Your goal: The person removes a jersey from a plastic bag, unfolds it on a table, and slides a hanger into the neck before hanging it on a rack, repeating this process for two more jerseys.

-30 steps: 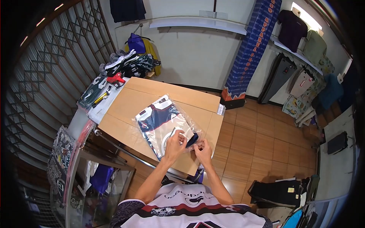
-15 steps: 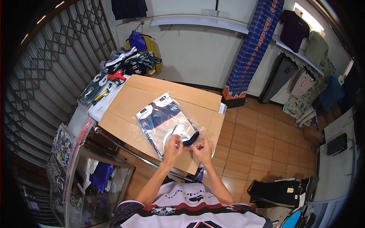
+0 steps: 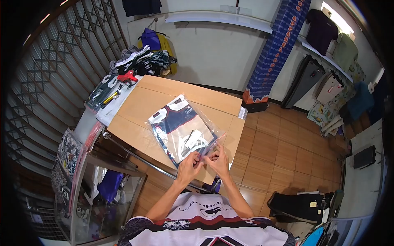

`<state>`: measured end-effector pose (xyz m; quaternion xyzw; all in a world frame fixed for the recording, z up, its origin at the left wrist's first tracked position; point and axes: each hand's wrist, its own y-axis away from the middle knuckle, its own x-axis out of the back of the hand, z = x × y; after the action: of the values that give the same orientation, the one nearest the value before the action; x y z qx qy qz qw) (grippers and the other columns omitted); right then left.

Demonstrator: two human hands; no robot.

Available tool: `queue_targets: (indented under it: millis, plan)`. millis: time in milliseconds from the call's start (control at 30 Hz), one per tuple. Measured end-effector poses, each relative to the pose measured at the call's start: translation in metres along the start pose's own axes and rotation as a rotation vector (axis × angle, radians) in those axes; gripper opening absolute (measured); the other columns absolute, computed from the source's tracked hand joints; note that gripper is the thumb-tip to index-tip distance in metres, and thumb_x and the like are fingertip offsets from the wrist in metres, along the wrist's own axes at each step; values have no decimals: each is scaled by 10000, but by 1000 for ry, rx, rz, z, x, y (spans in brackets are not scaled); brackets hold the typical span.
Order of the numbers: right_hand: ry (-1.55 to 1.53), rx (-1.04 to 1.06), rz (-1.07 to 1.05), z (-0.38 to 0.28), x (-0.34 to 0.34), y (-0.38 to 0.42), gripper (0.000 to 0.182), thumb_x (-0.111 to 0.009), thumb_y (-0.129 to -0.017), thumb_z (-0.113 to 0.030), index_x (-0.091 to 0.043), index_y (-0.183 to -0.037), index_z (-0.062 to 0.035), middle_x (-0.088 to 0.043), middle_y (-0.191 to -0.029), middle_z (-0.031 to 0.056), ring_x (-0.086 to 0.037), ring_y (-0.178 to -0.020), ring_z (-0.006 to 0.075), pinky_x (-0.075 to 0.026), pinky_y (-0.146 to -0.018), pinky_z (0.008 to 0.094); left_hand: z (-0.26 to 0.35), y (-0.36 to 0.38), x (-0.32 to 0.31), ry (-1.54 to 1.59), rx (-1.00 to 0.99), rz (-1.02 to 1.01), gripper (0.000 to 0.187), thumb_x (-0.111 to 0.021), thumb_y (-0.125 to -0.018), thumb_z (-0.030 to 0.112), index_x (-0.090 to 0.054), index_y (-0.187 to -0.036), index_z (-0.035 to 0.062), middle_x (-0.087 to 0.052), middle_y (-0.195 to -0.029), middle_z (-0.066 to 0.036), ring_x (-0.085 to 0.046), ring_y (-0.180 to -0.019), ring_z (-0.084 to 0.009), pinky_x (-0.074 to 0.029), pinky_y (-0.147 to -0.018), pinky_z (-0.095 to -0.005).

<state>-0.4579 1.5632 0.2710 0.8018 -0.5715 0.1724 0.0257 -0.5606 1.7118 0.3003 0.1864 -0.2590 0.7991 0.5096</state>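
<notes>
A folded navy, cream and white garment point(image 3: 178, 127) lies in a clear plastic bag on a cardboard sheet point(image 3: 143, 96). Both hands are at the bag's near right edge, side by side. My left hand point(image 3: 189, 167) is closed on the edge of the plastic bag, thumb towards the right. My right hand point(image 3: 218, 162) pinches the same edge at its corner. A white printed piece point(image 3: 196, 139) shows through the plastic near the hands.
Left of the cardboard are a red tape dispenser point(image 3: 128, 76), a yellow-handled tool point(image 3: 111, 97) and a pile of dark garments point(image 3: 145, 61). A glass display case point(image 3: 108, 201) stands at the lower left. A blue pillar point(image 3: 273, 53) rises behind.
My left hand has moved from on top of the garment down to the bag's near edge, beside my right hand. The white piece now shows uncovered by fingers. The view has shifted slightly.
</notes>
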Motion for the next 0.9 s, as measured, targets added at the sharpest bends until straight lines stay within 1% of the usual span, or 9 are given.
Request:
queue_targets:
  millis: [100, 200, 233, 333, 467, 667, 800, 867, 900]
  plan:
    - [20, -17, -21, -5, -2, 3, 728, -850, -808, -131, -501, -1426, 29, -728, -746, 89, -683, -637, 151, -547, -619, 305, -3, -6, 5, 108, 66, -45, 406, -779, -888, 66, -613, -1258, 40, -737, -881, -134, -741, -768, -279, -586, -700, -382]
    - [37, -10, -16, -1, -3, 2, 716, -844, -820, -110, -499, -1432, 29, -728, -750, 83, -666, -632, 124, -545, -617, 283, -1, -14, 10, 186, 131, 24, 360, -751, -917, 52, -613, -1249, 38, -747, -854, -143, -760, -755, -265, -588, -663, -378]
    - [43, -10, -10, 0, -5, 3, 710, -842, -821, -111, -502, -1429, 27, -726, -748, 81, -667, -633, 126, -545, -621, 283, 3, -18, 15, 195, 136, 47, 304, -722, -942, 34, -613, -1225, 11, -743, -851, -146, -752, -746, -234, -585, -641, -358]
    - [48, -25, -11, 1, -4, 3, 691, -836, -826, -118, -512, -1419, 24, -719, -744, 77, -668, -635, 133, -545, -632, 283, 5, -35, 28, 139, 49, 220, 293, -701, -964, 18, -578, -1226, -30, -719, -825, -113, -718, -719, -172, -577, -642, -315]
    - [69, 3, 6, 3, -5, 4, 655, -823, -829, -105, -525, -1398, 23, -730, -749, 96, -682, -632, 173, -540, -623, 316, 17, -64, 65, 51, -50, 358, 224, -696, -986, 10, -592, -1183, -21, -689, -856, -109, -706, -769, -175, -576, -675, -315]
    - [31, 25, 26, 2, -4, 5, 583, -820, -850, -88, -540, -1350, 19, -718, -727, 96, -681, -628, 171, -534, -615, 307, 31, -96, 98, 9, -178, 536, 191, -717, -981, 5, -607, -1136, -18, -687, -862, -92, -689, -755, -165, -563, -660, -299]
    - [3, 35, 85, 7, -6, 5, 535, -817, -856, -77, -552, -1311, 16, -696, -714, 92, -675, -619, 168, -528, -599, 301, 43, -90, 95, -6, -259, 441, 215, -743, -955, 1, -598, -1113, -15, -697, -853, -88, -692, -770, -140, -552, -650, -267]
    - [-76, 39, 175, 12, -12, 5, 451, -817, -858, -75, -605, -1248, 5, -675, -697, 88, -660, -599, 168, -522, -589, 302, 47, -85, 92, 40, -301, 381, 272, -777, -924, 20, -593, -1122, -3, -712, -867, -96, -704, -784, -161, -556, -691, -306]
    - [-38, 12, 163, 11, -11, 5, 401, -821, -860, -84, -633, -1205, -2, -668, -705, 88, -659, -603, 174, -524, -591, 311, 44, -84, 91, 36, -331, 358, 285, -782, -919, 26, -593, -1131, 0, -717, -876, -99, -709, -794, -170, -557, -706, -317]
